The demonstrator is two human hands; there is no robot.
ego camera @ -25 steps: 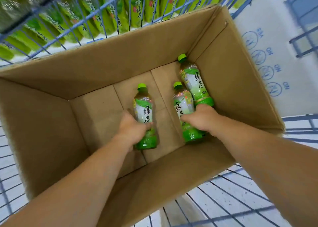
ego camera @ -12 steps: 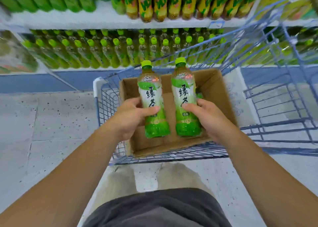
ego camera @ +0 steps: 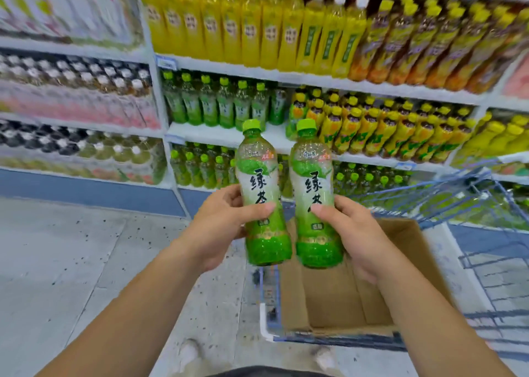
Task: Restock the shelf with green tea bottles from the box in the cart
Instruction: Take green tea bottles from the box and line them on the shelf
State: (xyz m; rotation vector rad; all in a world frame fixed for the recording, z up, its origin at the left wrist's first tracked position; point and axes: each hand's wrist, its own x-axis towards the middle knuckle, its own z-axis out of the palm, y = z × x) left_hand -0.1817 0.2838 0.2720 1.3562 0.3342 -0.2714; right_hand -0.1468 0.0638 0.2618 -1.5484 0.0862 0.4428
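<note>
My left hand (ego camera: 217,225) grips one green tea bottle (ego camera: 262,176) upright by its lower half. My right hand (ego camera: 355,233) holds a second green tea bottle (ego camera: 313,176) the same way, close beside the first. Both bottles have lime-green caps and white-green labels. They are raised in front of the shelf (ego camera: 226,132), whose middle tier carries a row of matching green tea bottles (ego camera: 217,104). Below my right arm sits the open cardboard box (ego camera: 329,299) in the blue wire cart (ego camera: 486,233); its visible floor shows no bottle.
Yellow-capped drinks (ego camera: 386,127) fill the shelf to the right of the green tea row, and yellow bottles (ego camera: 257,30) the tier above. More green tea (ego camera: 200,167) stands on the bottom tier. Another shelving bay (ego camera: 74,90) stands left. Speckled floor (ego camera: 71,262) lies left of the cart.
Both hands lifted a bottle each out of the box and raised them toward the shelf. My view has tilted up from the box to the shelves.
</note>
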